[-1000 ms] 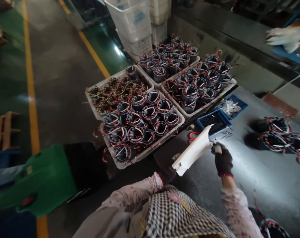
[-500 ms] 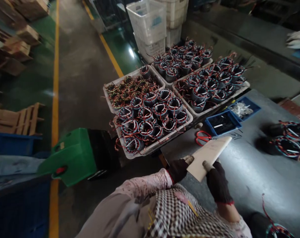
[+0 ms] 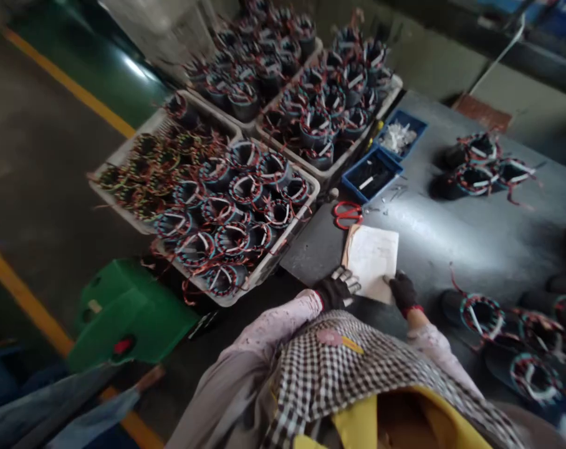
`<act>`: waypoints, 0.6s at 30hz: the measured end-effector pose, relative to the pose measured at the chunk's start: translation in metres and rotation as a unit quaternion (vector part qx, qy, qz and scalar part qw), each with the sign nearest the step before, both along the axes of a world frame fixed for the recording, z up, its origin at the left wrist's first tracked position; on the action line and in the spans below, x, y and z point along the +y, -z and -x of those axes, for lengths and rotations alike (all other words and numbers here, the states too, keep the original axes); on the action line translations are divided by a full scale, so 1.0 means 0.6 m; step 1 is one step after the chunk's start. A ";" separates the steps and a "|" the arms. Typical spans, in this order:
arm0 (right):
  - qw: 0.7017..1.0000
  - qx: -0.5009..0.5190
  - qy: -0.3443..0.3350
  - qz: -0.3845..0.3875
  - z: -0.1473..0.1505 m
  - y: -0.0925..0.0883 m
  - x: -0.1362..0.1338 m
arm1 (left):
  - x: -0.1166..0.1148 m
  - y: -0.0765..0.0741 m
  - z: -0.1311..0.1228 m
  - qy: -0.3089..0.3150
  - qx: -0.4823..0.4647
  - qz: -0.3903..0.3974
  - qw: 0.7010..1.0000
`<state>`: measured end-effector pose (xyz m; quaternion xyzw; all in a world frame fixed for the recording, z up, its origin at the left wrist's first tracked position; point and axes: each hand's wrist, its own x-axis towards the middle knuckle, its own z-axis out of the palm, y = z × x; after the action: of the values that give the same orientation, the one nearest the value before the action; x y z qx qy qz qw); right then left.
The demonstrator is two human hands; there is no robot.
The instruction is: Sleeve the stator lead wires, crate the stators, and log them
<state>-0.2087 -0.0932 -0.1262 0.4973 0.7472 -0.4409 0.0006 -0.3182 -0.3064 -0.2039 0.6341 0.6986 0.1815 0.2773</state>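
A worn notebook (image 3: 373, 259) with a whitish page and a brown left edge is in front of me at the near side of the grey table. My left hand (image 3: 339, 288), in a dark glove with bare-looking light fingertips, has its fingers stretched out against the lower left edge. At the right edge, my gloved right hand (image 3: 403, 290) grips the notebook, thumb on top; its other fingers are mostly hidden. Just beyond the notebook lie red-handled scissors (image 3: 349, 214). Faint writing on the page is too blurred to read.
Blue bins hold dark pieces (image 3: 371, 176) and white pieces (image 3: 399, 135). White crates (image 3: 278, 252) full of wire-wound stators stand at the left and back. More stators (image 3: 482, 315) sit on the table (image 3: 423, 231) at right. A green machine (image 3: 128, 312) stands at lower left.
The notebook has gone from tilted up in both hands to nearly flat, its page facing me. My left fingers have spread along its edge. The view has turned right.
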 end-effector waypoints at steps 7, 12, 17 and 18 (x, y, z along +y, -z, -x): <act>0.994 -0.025 0.054 0.092 -0.010 0.036 0.011 | -0.008 -0.031 0.002 -0.055 -0.081 0.056 0.994; 0.992 -0.024 0.069 0.104 -0.013 0.047 0.008 | -0.012 -0.046 0.001 -0.055 -0.083 0.082 0.992; 0.996 -0.037 0.081 -0.024 0.018 0.039 0.048 | -0.007 -0.022 -0.001 -0.054 -0.102 0.063 0.991; 0.995 -0.041 0.065 -0.068 0.035 0.031 0.063 | -0.006 -0.020 -0.002 -0.051 -0.102 0.062 0.992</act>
<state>-0.2300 -0.0552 -0.1450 0.5616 0.7407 -0.3676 -0.0307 -0.3172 -0.3100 -0.1920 0.5577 0.7080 0.2151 0.3761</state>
